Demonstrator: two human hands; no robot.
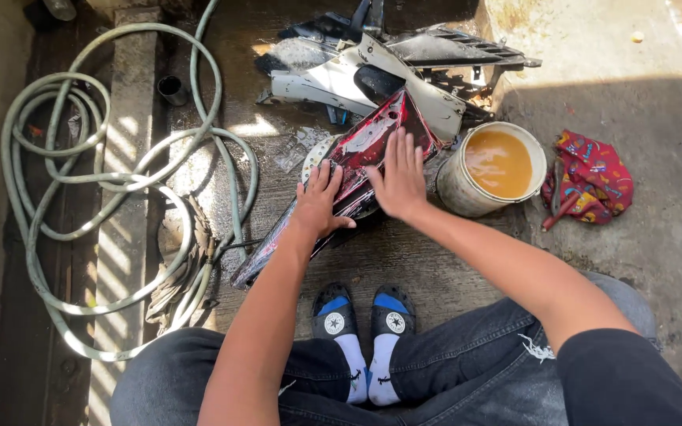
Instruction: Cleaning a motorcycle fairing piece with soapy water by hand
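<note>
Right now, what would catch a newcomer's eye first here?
Both hands, left hand and right hand, press flat on a glossy red panel on the wet concrete, in the middle. Right of it stands a white bucket of murky orange liquid; a pale green hose coils at left.

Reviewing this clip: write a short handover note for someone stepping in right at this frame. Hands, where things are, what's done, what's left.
Left hand: flat, fingers spread on the lower part of the red panel, holding nothing.
Right hand: flat on the panel's middle, also holding nothing.
The panel lies tilted on wet concrete, soapy streaks on it. Bucket of brownish liquid stands just right of it; colourful rag lies further right. White and grey panels are piled behind; hose is coiled left.
Done: panel wetted and soaped.
Left: probably rinsing; other panels look untouched.
</note>
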